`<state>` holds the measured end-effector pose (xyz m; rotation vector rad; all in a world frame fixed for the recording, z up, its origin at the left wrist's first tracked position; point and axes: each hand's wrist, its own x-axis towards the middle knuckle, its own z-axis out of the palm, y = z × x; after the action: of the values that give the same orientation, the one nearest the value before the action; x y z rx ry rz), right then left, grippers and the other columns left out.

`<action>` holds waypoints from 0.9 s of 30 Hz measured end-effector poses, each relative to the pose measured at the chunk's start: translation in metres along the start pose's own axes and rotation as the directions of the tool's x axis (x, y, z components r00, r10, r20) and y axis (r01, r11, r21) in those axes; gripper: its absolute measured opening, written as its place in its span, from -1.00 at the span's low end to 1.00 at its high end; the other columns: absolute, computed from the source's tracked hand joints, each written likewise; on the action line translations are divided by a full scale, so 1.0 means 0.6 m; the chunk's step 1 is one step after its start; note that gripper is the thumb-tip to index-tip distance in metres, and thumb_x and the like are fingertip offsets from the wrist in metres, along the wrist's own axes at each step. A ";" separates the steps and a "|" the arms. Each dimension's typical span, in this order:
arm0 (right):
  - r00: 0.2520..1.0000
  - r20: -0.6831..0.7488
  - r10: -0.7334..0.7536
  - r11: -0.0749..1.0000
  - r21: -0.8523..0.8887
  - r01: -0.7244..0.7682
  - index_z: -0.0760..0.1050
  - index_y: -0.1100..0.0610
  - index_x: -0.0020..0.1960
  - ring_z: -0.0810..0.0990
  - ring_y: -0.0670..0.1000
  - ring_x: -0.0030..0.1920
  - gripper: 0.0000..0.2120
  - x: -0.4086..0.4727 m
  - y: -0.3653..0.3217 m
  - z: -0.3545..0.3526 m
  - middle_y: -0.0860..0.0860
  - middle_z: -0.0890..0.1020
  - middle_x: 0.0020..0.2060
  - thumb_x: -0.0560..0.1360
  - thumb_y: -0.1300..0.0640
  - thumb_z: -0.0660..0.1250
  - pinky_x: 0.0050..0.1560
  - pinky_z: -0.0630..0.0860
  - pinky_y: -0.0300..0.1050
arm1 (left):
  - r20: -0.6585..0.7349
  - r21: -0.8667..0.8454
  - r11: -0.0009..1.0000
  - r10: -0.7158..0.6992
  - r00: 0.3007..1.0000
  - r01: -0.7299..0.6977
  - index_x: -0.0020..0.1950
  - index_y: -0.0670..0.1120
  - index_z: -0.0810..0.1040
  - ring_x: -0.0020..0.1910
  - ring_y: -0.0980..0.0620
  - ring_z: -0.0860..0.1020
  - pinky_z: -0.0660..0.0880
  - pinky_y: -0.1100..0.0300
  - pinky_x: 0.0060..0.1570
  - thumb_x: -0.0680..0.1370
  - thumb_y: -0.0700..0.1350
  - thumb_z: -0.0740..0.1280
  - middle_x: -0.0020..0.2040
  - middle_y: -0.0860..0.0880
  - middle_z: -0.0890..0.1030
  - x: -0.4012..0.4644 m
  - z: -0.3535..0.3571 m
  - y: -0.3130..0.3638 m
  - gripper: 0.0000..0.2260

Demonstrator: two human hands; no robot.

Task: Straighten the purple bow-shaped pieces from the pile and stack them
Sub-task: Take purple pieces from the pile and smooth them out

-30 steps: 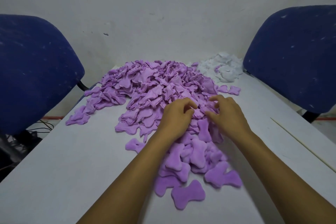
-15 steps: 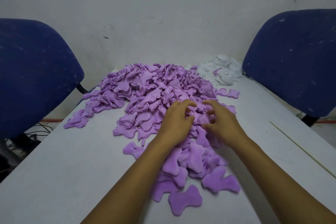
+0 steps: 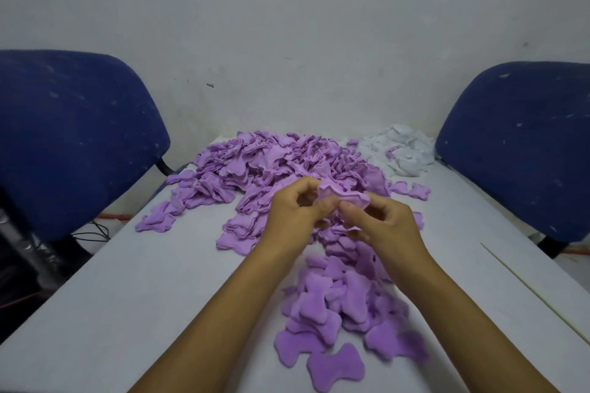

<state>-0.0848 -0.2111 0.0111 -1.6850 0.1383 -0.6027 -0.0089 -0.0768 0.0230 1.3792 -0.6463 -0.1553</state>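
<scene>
A big pile of crumpled purple bow-shaped pieces [image 3: 271, 163] covers the far middle of the white table [image 3: 127, 297]. Just above its near edge, both hands hold one small bunch of purple pieces [image 3: 343, 194]. My left hand [image 3: 297, 217] pinches its left end between thumb and fingers. My right hand [image 3: 383, 223] pinches its right end. Nearer to me lies a loose heap of flattened purple pieces [image 3: 338, 313], with single bows [image 3: 335, 367] at the front.
A small pile of white pieces [image 3: 402, 150] sits at the table's far right corner. Two stray purple pieces [image 3: 412, 190] lie beside it. Blue chair backs stand at the left [image 3: 70, 137] and right [image 3: 517, 143]. A wall stands behind the table.
Both hands were down in the pile's near edge; now they have lifted a small bunch of purple pieces and hold it between them. The camera has tilted up slightly.
</scene>
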 end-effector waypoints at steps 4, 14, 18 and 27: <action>0.996 0.049 0.072 0.977 0.197 -0.081 0.69 0.09 -0.25 0.63 -0.01 -0.23 -0.83 -0.006 -0.010 0.030 0.04 0.66 -0.31 0.50 0.20 0.42 -0.21 0.58 -0.18 | -0.045 0.003 1.000 -0.005 0.999 0.005 -0.17 -0.28 0.49 -0.31 0.00 0.41 0.46 0.10 -0.29 0.51 -0.27 0.42 -0.38 -0.02 0.39 -0.008 -0.018 0.000 -0.85; 0.967 0.136 0.215 0.890 0.380 -0.251 0.71 -0.01 -0.22 0.62 -0.08 -0.33 -0.78 -0.009 -0.021 0.072 0.00 0.67 -0.29 0.53 0.17 0.37 -0.35 0.56 -0.24 | -0.082 -0.206 0.969 -0.153 0.985 0.134 -0.29 -0.11 0.52 -0.39 0.00 0.52 0.47 0.25 -0.43 0.51 -0.31 0.38 -0.31 -0.11 0.54 -0.008 -0.048 0.018 -0.80; 0.994 0.042 0.100 0.938 0.330 -0.108 0.58 -0.01 0.08 0.61 -0.04 -0.31 -0.78 -0.010 -0.016 0.067 0.02 0.63 -0.30 0.54 0.28 0.37 -0.31 0.59 -0.16 | -0.092 -0.225 0.960 -0.190 0.978 0.165 -0.14 -0.10 0.49 -0.43 0.01 0.50 0.45 0.25 -0.46 0.53 -0.34 0.33 -0.29 -0.11 0.55 -0.007 -0.049 0.020 -0.85; 0.965 0.169 -0.201 0.938 -0.252 0.240 0.66 -0.07 -0.01 0.69 -0.08 -0.30 -0.77 -0.016 -0.021 0.051 0.00 0.68 -0.29 0.55 0.25 0.35 -0.23 0.58 -0.27 | -0.085 -0.289 0.939 -0.219 0.972 0.186 -0.20 -0.13 0.54 -0.49 0.01 0.40 0.40 0.25 -0.49 0.51 -0.41 0.28 -0.49 -0.01 0.48 -0.003 -0.052 0.030 -0.79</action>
<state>-0.0819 -0.1775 0.0176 -2.0203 -0.0764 -0.6515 0.0009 -0.0455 0.0376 1.1690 -0.3674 -0.3175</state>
